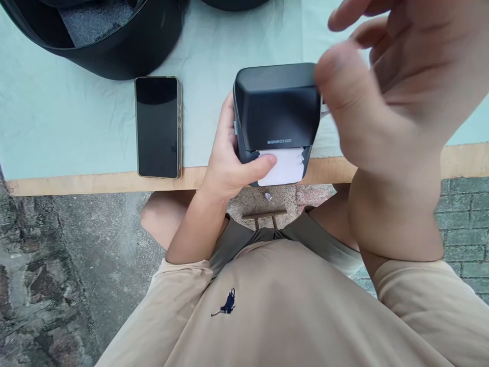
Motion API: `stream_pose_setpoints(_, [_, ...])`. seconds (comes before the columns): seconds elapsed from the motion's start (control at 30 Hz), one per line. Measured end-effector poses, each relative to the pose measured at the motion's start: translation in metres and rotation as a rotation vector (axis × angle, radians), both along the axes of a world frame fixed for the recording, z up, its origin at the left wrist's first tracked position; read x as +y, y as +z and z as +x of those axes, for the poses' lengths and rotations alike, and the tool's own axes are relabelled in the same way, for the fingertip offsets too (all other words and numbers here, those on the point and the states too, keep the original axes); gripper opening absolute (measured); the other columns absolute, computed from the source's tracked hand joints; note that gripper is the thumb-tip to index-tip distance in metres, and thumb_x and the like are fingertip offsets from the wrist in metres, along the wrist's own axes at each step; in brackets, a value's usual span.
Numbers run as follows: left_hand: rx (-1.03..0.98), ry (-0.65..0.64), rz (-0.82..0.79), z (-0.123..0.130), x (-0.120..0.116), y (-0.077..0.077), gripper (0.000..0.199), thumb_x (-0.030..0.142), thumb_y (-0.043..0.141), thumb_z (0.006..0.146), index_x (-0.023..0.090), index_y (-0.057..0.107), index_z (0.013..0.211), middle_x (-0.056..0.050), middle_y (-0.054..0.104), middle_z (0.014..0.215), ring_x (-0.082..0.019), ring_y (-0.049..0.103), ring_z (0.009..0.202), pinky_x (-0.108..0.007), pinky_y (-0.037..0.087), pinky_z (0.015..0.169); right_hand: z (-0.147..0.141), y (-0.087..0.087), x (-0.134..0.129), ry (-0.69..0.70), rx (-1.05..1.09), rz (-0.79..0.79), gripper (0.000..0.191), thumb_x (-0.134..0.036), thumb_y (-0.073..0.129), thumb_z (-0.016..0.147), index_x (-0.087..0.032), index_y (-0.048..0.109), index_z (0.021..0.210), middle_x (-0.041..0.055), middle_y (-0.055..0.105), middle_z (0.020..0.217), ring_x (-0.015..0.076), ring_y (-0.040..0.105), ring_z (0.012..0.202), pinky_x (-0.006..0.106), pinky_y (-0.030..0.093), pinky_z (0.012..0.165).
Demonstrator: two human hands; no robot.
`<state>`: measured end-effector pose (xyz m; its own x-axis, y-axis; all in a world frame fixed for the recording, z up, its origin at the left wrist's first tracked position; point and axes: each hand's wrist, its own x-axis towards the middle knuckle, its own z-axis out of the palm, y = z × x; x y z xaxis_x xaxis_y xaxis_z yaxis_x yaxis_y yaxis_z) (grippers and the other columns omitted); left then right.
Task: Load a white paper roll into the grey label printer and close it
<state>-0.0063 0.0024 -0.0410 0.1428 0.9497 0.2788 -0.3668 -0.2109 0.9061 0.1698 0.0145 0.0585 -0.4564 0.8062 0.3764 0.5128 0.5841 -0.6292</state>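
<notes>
A dark label printer (280, 112) marked NIIMBOT is held at the table's front edge. My left hand (233, 171) grips it from the left side, its thumb lying over a white label (284, 168) that sticks out of the front; the label's right edge looks torn. My right hand (385, 86), blurred and raised close to the camera, has its fingers apart and holds nothing that I can see. Its thumb overlaps the view of the printer's upper right corner; whether they touch is unclear.
Left of the printer, a phone (158, 127) with a dark screen lies on the pale tablecloth (69, 122). An open black zippered case (126, 48) with grey foam stands at the upper left. Another dark object (233, 4) shows at the top edge.
</notes>
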Motion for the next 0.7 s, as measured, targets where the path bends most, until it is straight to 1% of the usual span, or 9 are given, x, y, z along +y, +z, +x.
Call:
stream_pose_setpoints(0.17, [0.001,-0.018,-0.056,-0.004,-0.002,-0.001,0.093,0.040,0.079,0.054,0.030,0.035,0.135,-0.004,0.059,0.112,-0.027,0.061,0.107,-0.039,0.054,0.089,0.003,0.012,0.005,-0.008,-0.059,0.028,0.039,-0.049,0.035,0.092,-0.024,0.061,0.107,0.0025,0.059,0.111,0.0212,0.050,0.123,0.038,0.044,0.104])
stream_pose_setpoints(0.3, [-0.045,-0.030,-0.073,-0.005,-0.003,0.003,0.088,0.040,0.081,0.054,0.030,0.040,0.132,-0.004,0.058,0.114,-0.028,0.058,0.114,-0.041,0.050,0.097,-0.002,0.019,0.005,0.062,-0.122,0.039,0.037,-0.042,0.045,0.090,-0.016,0.058,0.114,0.0058,0.058,0.120,0.0165,0.053,0.118,0.032,0.045,0.102])
stream_pose_setpoints(0.43, [-0.218,-0.123,-0.137,-0.001,-0.004,0.013,0.061,0.051,0.066,0.070,0.031,0.046,0.124,-0.006,0.060,0.110,-0.032,0.057,0.116,-0.047,0.051,0.092,-0.006,0.019,0.002,0.131,-0.125,0.003,0.040,-0.040,0.053,0.087,-0.014,0.054,0.118,0.0071,0.056,0.123,0.0151,0.051,0.121,0.030,0.046,0.098])
stream_pose_setpoints(0.47, [-0.257,-0.134,-0.086,0.000,-0.003,0.014,0.058,0.054,0.068,0.068,0.031,0.050,0.119,-0.006,0.063,0.104,-0.033,0.057,0.115,-0.046,0.052,0.090,-0.006,0.019,0.001,0.134,-0.118,0.006,0.040,-0.041,0.054,0.087,-0.014,0.054,0.118,0.0076,0.056,0.124,0.0153,0.051,0.122,0.031,0.046,0.099])
stream_pose_setpoints(0.5, [-0.264,-0.112,-0.081,0.001,-0.002,0.015,0.056,0.057,0.066,0.069,0.030,0.054,0.116,-0.006,0.064,0.101,-0.034,0.057,0.115,-0.047,0.052,0.091,-0.007,0.019,0.000,0.139,-0.113,0.011,0.040,-0.041,0.054,0.087,-0.015,0.054,0.118,0.0080,0.055,0.124,0.0154,0.050,0.122,0.031,0.045,0.099])
stream_pose_setpoints(0.53, [-0.241,-0.094,-0.134,0.001,-0.002,0.016,0.052,0.057,0.062,0.073,0.029,0.055,0.116,-0.007,0.063,0.103,-0.034,0.054,0.119,-0.047,0.049,0.094,-0.007,0.018,-0.001,0.143,-0.112,0.013,0.040,-0.041,0.053,0.088,-0.015,0.054,0.118,0.0083,0.054,0.125,0.0153,0.050,0.122,0.031,0.045,0.100])
stream_pose_setpoints(0.6, [-0.200,-0.099,-0.139,0.000,0.000,0.015,0.055,0.059,0.065,0.070,0.028,0.056,0.115,-0.007,0.064,0.103,-0.034,0.052,0.121,-0.046,0.048,0.095,-0.009,0.018,-0.003,0.149,-0.122,0.018,0.038,-0.039,0.051,0.089,-0.013,0.054,0.118,0.0099,0.053,0.126,0.0150,0.049,0.121,0.031,0.044,0.102])
stream_pose_setpoints(0.67, [-0.200,-0.121,-0.080,-0.001,-0.001,0.016,0.062,0.060,0.070,0.063,0.028,0.057,0.115,-0.006,0.066,0.099,-0.035,0.053,0.121,-0.045,0.050,0.093,-0.010,0.017,-0.003,0.157,-0.121,0.034,0.037,-0.036,0.051,0.090,-0.011,0.055,0.117,0.0122,0.053,0.124,0.0155,0.050,0.120,0.031,0.044,0.101])
stream_pose_setpoints(0.7, [-0.192,-0.126,-0.076,-0.001,-0.002,0.018,0.055,0.056,0.069,0.067,0.029,0.057,0.114,-0.005,0.065,0.099,-0.034,0.053,0.121,-0.043,0.051,0.092,-0.010,0.017,-0.004,0.157,-0.113,0.042,0.037,-0.035,0.052,0.089,-0.011,0.056,0.116,0.0132,0.053,0.123,0.0160,0.051,0.119,0.031,0.044,0.100])
